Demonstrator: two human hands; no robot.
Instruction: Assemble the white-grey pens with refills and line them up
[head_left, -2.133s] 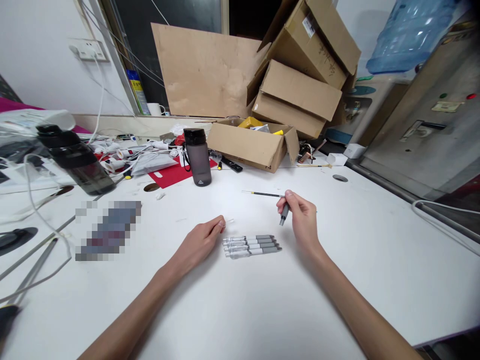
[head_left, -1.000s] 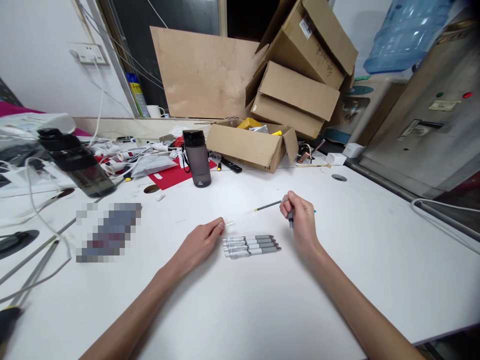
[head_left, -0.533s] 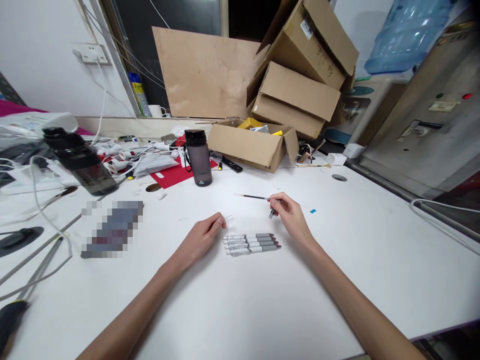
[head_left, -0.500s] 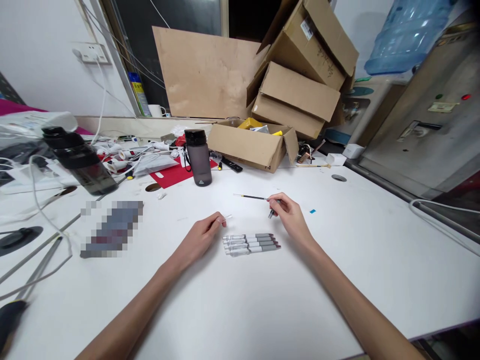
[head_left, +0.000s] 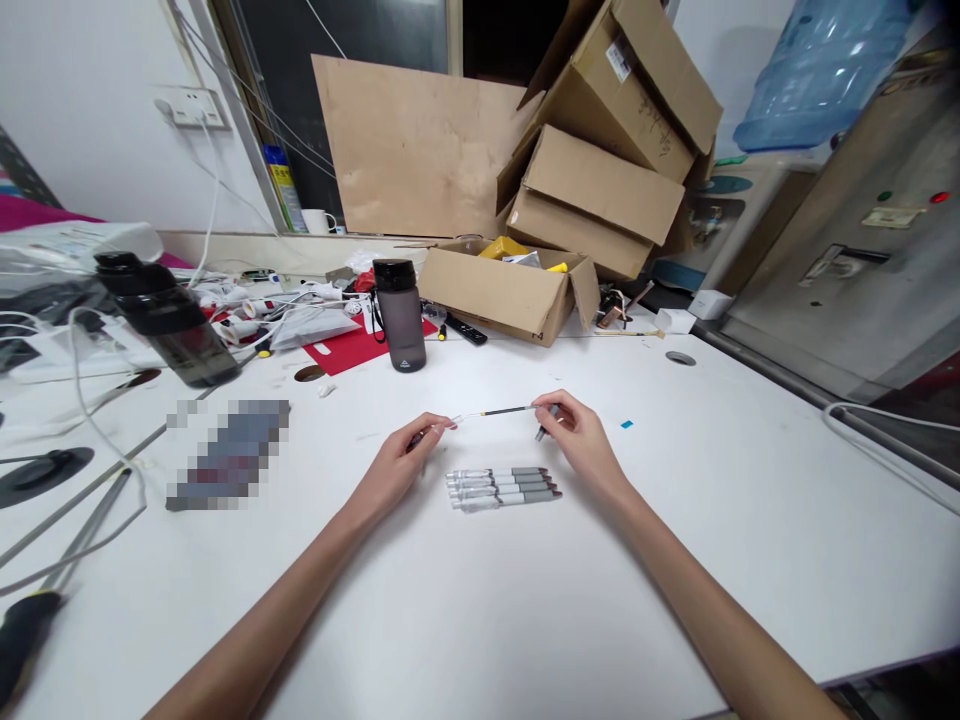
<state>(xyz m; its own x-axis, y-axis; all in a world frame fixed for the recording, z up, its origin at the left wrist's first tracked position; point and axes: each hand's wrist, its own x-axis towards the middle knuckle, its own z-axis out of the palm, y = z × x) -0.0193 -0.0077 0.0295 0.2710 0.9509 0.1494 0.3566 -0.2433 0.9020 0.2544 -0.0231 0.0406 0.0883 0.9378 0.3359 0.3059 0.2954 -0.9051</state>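
My right hand (head_left: 574, 432) pinches the right end of a thin pen refill (head_left: 506, 410), dark with a yellow band and a clear left part. A short grey pen part (head_left: 546, 428) is also in its fingers, pointing down. Closed on a small clear plastic piece (head_left: 454, 421), my left hand (head_left: 409, 452) is at the refill's left end; whether the two touch I cannot tell. Below and between the hands, several white-and-grey pens (head_left: 502, 489) lie side by side on the white table (head_left: 495, 610).
A dark water bottle (head_left: 401, 318) and an open cardboard box (head_left: 495, 290) stand at the back. Another bottle (head_left: 169, 320) tilts at left beside tangled cables. A blurred-out flat object (head_left: 229, 455) lies left, a small blue scrap (head_left: 627, 425) right.
My left hand has risen slightly, bringing the clear piece up to the refill's left end. The refill's left end has dipped a little. The pens on the table stay put.
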